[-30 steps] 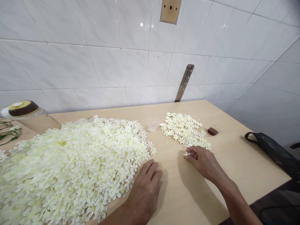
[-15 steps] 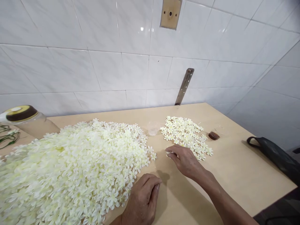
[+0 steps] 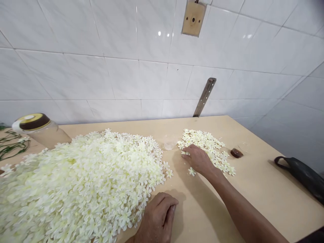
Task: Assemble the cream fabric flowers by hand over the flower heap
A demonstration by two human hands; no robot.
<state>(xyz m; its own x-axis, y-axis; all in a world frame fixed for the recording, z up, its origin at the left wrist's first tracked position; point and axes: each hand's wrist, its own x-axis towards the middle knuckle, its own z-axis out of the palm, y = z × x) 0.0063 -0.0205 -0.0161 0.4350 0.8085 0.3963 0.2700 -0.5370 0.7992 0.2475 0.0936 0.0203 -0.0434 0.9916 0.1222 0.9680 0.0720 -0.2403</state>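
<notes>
Nearest us, the left hand point(image 3: 157, 217) is low over the near side of the table point(image 3: 199, 216), fingers loosely curled; whether they pinch anything we cannot tell. Just left of it, a great heap of white flowers point(image 3: 83, 182) spreads from the near side toward the far edge, a few strays point(image 3: 169, 173) off its right flank. Farther in, a lone flower point(image 3: 192, 171) lies apart. Just beyond it, the right hand point(image 3: 198, 158) pinches a pale flower point(image 3: 185, 153) between thumb and fingertips, beside the smaller spread of flowers point(image 3: 202, 140) toward the far right corner.

Progress: we judge it early, if the smaller spread is the handled share. That spread is thin; the bulk lies in the heap. The pinched flower and the lone one are outside both.

By the right edge we note a black pouch point(image 3: 301, 173); farther in, a dark brown object point(image 3: 236, 153), contents unclear. A clear cup point(image 3: 170, 144) stands between the heap and the spread. Far left: green strands point(image 3: 14, 145), then a lidded jar point(image 3: 52, 136). Behind the far edge, a tiled wall point(image 3: 76, 77) and metal bracket point(image 3: 205, 98).
</notes>
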